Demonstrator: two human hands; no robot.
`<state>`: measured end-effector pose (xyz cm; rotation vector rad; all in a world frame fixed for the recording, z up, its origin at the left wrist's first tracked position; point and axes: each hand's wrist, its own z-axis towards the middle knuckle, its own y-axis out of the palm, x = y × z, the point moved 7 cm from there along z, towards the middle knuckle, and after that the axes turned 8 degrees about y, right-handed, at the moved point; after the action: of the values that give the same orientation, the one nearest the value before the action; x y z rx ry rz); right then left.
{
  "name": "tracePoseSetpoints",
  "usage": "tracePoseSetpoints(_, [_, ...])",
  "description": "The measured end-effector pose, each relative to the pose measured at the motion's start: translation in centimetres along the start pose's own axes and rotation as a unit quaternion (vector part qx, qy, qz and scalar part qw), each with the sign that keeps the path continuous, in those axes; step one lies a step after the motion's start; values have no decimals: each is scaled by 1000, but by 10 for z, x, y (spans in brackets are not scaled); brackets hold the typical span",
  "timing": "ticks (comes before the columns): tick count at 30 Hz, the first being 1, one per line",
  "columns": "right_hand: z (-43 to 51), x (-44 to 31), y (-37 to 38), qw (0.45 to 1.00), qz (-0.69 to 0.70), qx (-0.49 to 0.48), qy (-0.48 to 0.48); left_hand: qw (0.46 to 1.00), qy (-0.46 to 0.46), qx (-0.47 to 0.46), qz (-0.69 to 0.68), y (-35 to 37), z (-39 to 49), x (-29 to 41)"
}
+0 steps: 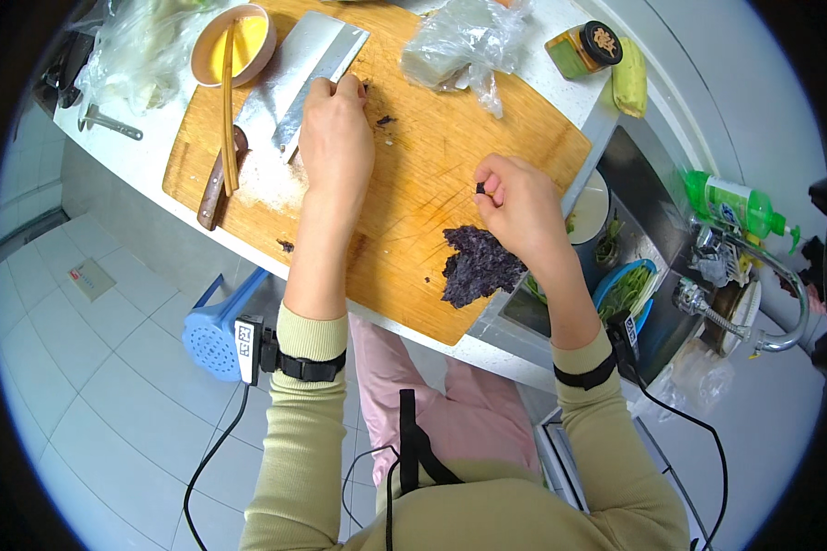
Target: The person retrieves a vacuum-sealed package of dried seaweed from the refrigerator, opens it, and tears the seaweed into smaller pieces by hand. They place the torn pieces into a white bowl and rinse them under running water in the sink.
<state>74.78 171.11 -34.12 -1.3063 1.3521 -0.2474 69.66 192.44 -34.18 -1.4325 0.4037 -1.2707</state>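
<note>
A dark sheet of dried seaweed point(481, 265) with ragged edges lies near the front right of the wooden cutting board point(413, 200). Just above it, my right hand point(524, 200) pinches a small dark seaweed scrap point(480, 187). My left hand point(338, 131) is curled beside the edge of a cleaver point(313, 65), its fingertips mostly hidden. Dark crumbs point(385, 120) lie on the board to its right. The cleaver lies flat, its wooden handle point(211, 196) towards me. Wooden chopsticks point(228, 124) rest across a bowl of beaten egg point(244, 45) and reach down over the handle.
A plastic-wrapped block point(448, 48) sits at the board's back. A lidded jar point(582, 48) and a peeled green vegetable point(629, 79) stand right, by the sink point(634, 148). It holds a blue basket of greens point(627, 293). A blue plastic stool point(213, 337) is below left.
</note>
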Motion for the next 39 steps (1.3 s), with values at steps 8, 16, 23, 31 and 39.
tracePoseSetpoints(8, [1, 35, -20, 985, 161, 19, 60, 996, 1, -57, -66, 7, -5, -3])
tracePoseSetpoints(16, [-39, 77, -43, 959, 257, 38, 113, 986, 111, -74, -101, 19, -14, 43])
tracePoseSetpoints(23, [-58, 70, -46, 979, 174, 82, 72, 949, 170, -34, -264, 11, -58, 86])
tracePoseSetpoints(31, [-78, 75, -20, 973, 204, 3, 113, 986, 15, -126, -109, 5, -121, 85])
tracePoseSetpoints(39, [-83, 75, -40, 854, 501, 8, 140, 944, -68, -34, -321, 2, -122, 100])
